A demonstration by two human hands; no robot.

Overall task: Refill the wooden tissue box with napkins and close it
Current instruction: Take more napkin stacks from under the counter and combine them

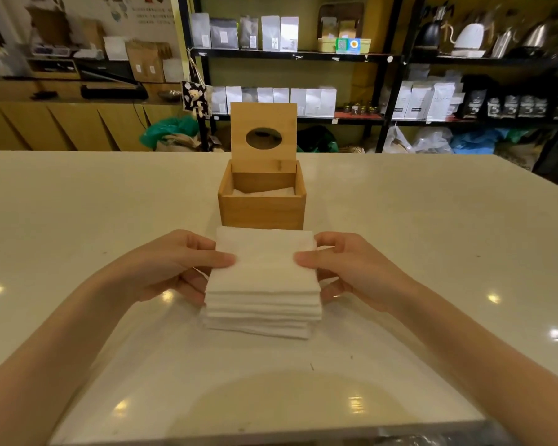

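Two hands, my left hand (174, 265) and right hand (351, 268), clasp the napkin stack (263, 281) above the worktop (78, 220), squarish with no clear long axis, while at twelve o'clock the wooden tissue box (261, 209) stands nearly empty, its lid (263, 136) upright, unfilled and unclosed.

At the centre of the frame we see a stack of white napkins (262, 281) gripped by the left hand (171, 262) and right hand (355, 268), thumbs on top. Just above it the wooden tissue box (261, 210) stands on the pale table (78, 204), lid (263, 136) upright, a few napkins inside.
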